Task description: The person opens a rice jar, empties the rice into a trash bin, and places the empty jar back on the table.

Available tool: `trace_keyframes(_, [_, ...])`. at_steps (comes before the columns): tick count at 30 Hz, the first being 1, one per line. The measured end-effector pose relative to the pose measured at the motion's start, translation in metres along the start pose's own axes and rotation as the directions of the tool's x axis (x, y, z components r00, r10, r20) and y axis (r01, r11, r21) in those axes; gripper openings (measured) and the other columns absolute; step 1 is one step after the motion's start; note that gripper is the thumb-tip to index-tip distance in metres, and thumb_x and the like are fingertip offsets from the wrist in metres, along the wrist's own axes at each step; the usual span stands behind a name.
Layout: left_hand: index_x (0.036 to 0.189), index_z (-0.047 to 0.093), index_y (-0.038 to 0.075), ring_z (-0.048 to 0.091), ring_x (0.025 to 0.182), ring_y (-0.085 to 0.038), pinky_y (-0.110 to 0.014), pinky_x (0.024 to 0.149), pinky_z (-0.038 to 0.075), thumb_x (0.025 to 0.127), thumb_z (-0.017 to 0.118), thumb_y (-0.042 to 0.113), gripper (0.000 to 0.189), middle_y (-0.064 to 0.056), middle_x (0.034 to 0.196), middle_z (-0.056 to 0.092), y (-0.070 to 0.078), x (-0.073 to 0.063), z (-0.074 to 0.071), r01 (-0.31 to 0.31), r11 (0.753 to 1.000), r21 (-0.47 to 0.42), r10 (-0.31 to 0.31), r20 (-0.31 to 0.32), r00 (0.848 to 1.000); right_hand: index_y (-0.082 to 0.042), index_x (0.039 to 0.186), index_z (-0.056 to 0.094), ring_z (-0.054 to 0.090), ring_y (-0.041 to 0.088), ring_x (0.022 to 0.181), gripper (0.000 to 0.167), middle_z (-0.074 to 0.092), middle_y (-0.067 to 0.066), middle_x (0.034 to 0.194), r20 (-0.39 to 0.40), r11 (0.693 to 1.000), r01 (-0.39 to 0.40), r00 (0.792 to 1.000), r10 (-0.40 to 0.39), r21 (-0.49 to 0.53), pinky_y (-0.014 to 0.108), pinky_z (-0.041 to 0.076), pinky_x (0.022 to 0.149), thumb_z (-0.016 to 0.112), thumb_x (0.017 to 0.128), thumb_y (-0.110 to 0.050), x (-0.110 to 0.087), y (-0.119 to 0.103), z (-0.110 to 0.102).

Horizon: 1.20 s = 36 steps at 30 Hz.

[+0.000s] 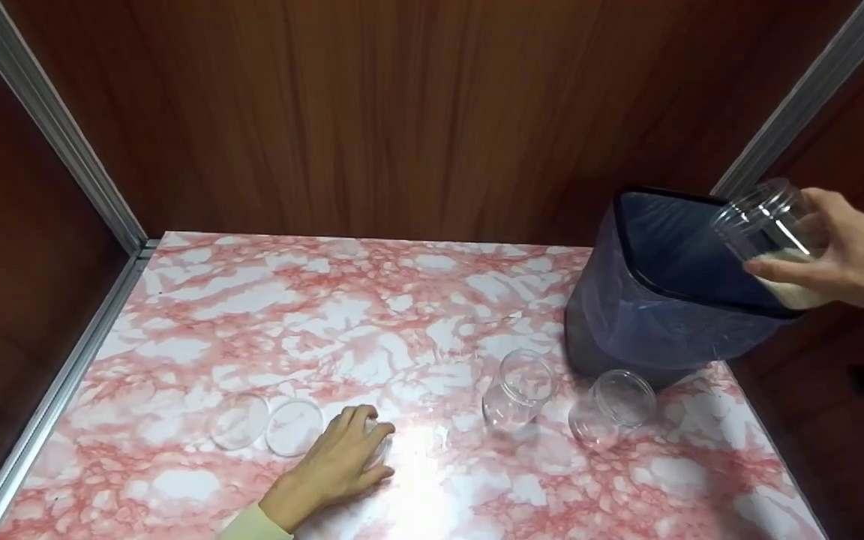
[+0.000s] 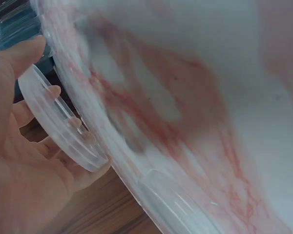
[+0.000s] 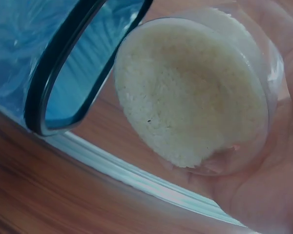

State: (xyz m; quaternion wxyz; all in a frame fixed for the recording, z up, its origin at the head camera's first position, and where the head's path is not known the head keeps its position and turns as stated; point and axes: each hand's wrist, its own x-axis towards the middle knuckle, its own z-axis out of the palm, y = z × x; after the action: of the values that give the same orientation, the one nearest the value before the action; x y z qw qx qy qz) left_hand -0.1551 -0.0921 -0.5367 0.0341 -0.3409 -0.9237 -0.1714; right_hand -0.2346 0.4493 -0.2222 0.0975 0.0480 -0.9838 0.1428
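Note:
My right hand (image 1: pixel 856 251) grips a clear plastic jar (image 1: pixel 758 214) tilted at the right rim of the bin (image 1: pixel 601 300), its mouth toward the opening. Pale grains that look like rice (image 3: pixel 180 92) lie inside against the jar's bottom. Low over the table, my left hand (image 1: pixel 346 457) holds a clear round lid (image 2: pixel 53 117) between thumb and fingers; in the head view the hand mostly hides it. Two more lids, one (image 1: pixel 241 421) and another (image 1: pixel 295 427), lie flat left of that hand.
Two clear jars without lids, one (image 1: pixel 518 390) and another (image 1: pixel 612 409), stand on the red-and-white marbled table (image 1: pixel 252 322) in front of the bin. Dark wood panels (image 1: pixel 372 120) with metal edge strips (image 1: pixel 57 112) enclose the table.

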Motion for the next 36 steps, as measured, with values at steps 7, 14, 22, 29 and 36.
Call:
trace_keyframes(7, [0.123,0.055,0.013,0.049,0.119,-0.036,-0.051,0.103,0.046,0.085,0.073,0.039,0.050,-0.019,0.130,0.049,-0.004,-0.002,0.003,0.012,1.000,0.019,-0.012,0.019,1.000,0.004,0.139,0.034,0.054,0.058,0.098,0.091,0.054,0.044,0.116,0.081,0.995,0.009,0.997,-0.001,-0.096,0.066,0.038,0.076,0.081,0.077,-0.043,0.013,0.008,0.001])
trace_keyframes(14, [0.123,0.055,0.014,0.047,0.122,-0.038,-0.053,0.106,0.042,0.085,0.071,0.044,0.051,-0.020,0.131,0.048,-0.008,-0.003,0.005,0.041,0.998,0.054,-0.044,0.062,0.997,0.007,0.133,0.036,0.057,0.054,0.089,0.089,0.055,0.042,0.113,0.149,0.981,0.027,0.989,0.002,-0.190,0.064,0.043,0.070,0.080,0.077,-0.047,0.024,0.017,0.002])
trace_keyframes(22, [0.124,0.055,0.011,0.049,0.116,-0.036,-0.050,0.098,0.048,0.083,0.071,0.047,0.057,-0.021,0.128,0.049,-0.013,-0.001,0.003,0.063,0.996,0.059,-0.067,0.064,0.996,0.003,0.122,0.040,0.059,0.040,0.076,0.082,0.058,0.031,0.097,0.167,0.965,0.037,0.986,0.007,-0.261,0.049,0.044,0.054,0.079,0.076,-0.052,0.034,0.023,0.001])
trace_keyframes(29, [0.124,0.053,0.011,0.048,0.117,-0.037,-0.053,0.098,0.047,0.083,0.071,0.046,0.057,-0.021,0.130,0.048,-0.015,0.000,0.002,0.071,0.997,0.033,-0.074,0.077,0.994,-0.004,0.113,0.042,0.056,0.041,0.081,0.077,0.055,0.024,0.095,0.170,0.958,-0.007,0.984,0.059,-0.288,0.049,0.041,0.054,0.078,0.074,-0.060,0.037,0.023,-0.001])
trace_keyframes(36, [0.125,0.053,0.012,0.047,0.118,-0.037,-0.054,0.097,0.047,0.083,0.071,0.046,0.057,-0.021,0.132,0.047,-0.014,-0.001,0.001,0.088,0.996,0.019,-0.090,0.091,0.992,-0.001,0.138,0.030,0.051,0.057,0.097,0.103,0.048,0.035,0.113,0.208,0.942,-0.037,0.972,0.111,-0.333,0.063,0.042,0.063,0.072,0.073,-0.069,0.040,0.024,-0.003])
